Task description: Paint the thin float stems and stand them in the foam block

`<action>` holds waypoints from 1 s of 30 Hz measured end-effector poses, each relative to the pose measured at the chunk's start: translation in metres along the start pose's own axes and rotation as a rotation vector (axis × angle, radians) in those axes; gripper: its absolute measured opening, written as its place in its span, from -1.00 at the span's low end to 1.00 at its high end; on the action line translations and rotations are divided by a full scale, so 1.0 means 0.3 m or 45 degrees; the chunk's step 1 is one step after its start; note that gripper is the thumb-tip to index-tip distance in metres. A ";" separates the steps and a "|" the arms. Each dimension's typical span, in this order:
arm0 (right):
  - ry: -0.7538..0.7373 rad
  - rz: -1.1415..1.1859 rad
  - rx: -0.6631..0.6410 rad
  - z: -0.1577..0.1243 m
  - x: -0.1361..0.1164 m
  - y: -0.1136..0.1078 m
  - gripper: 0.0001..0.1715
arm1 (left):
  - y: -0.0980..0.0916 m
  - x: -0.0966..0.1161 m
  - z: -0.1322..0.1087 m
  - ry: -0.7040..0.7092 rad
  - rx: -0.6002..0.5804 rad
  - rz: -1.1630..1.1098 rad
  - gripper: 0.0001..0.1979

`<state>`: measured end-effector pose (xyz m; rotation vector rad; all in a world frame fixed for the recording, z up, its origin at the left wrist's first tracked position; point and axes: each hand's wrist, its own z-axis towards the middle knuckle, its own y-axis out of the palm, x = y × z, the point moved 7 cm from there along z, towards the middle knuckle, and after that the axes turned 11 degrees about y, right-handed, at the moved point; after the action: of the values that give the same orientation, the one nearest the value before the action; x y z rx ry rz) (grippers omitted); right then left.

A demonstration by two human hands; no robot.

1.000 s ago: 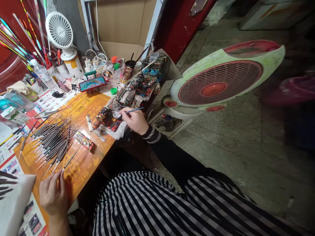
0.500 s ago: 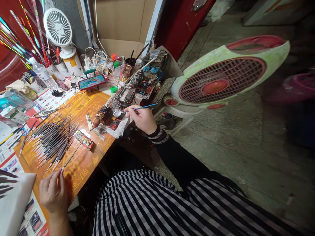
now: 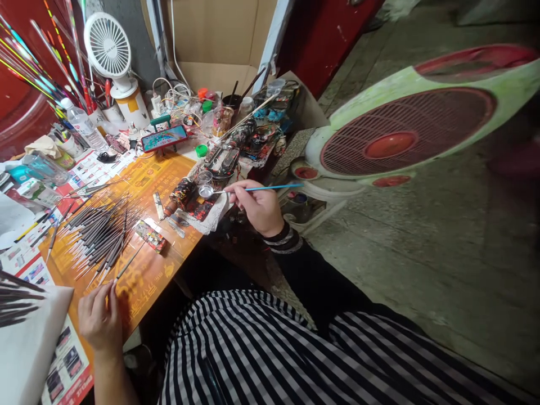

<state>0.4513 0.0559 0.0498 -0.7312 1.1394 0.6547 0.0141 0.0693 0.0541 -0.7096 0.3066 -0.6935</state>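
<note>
My right hand (image 3: 262, 211) pinches a thin paintbrush (image 3: 274, 187) with a blue handle, which points left. The brush tip is at a small round cup (image 3: 206, 192) of pale, silvery paint. At the lower left, my left hand (image 3: 100, 315) rests at the table edge, thumb and forefinger closed on the end of a slim dark fishing float (image 3: 130, 262). The float's far end reaches toward a paint-smeared block (image 3: 151, 236). Beyond that hand lies a heap of similar dark floats (image 3: 99, 233) with thin pale tips.
A phone (image 3: 164, 138) on a stand and a small white fan (image 3: 108, 45) stand at the back. A paint-crusted roller-like piece (image 3: 183, 193) lies beside the cup, on a stained cloth (image 3: 215, 216). A large green-rimmed fan (image 3: 390, 145) stands right of the table.
The view has shifted, so the whole scene sits further right. The brush handle now lies flatter, its tip still at the cup. My left hand keeps its pinch on the float.
</note>
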 end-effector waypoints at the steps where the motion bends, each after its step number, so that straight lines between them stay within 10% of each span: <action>1: -0.051 0.027 -0.026 -0.025 -0.004 0.025 -0.61 | -0.001 0.000 0.000 -0.014 -0.005 -0.005 -0.87; 7: -0.748 -0.056 -0.288 -0.214 -0.004 0.275 -0.71 | -0.001 0.000 -0.011 -0.046 -0.047 -0.016 -0.87; 11: -0.860 -0.156 -0.259 -0.263 0.057 0.389 -0.64 | -0.006 0.011 -0.009 -0.017 -0.045 -0.029 -0.85; 30: -0.880 -0.230 -0.280 -0.287 0.091 0.439 -0.57 | -0.001 0.006 -0.015 -0.112 -0.111 -0.037 -0.86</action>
<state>0.3084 0.0695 -0.0205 -0.7026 0.3671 0.8021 0.0133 0.0657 0.0510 -0.8268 0.2474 -0.6777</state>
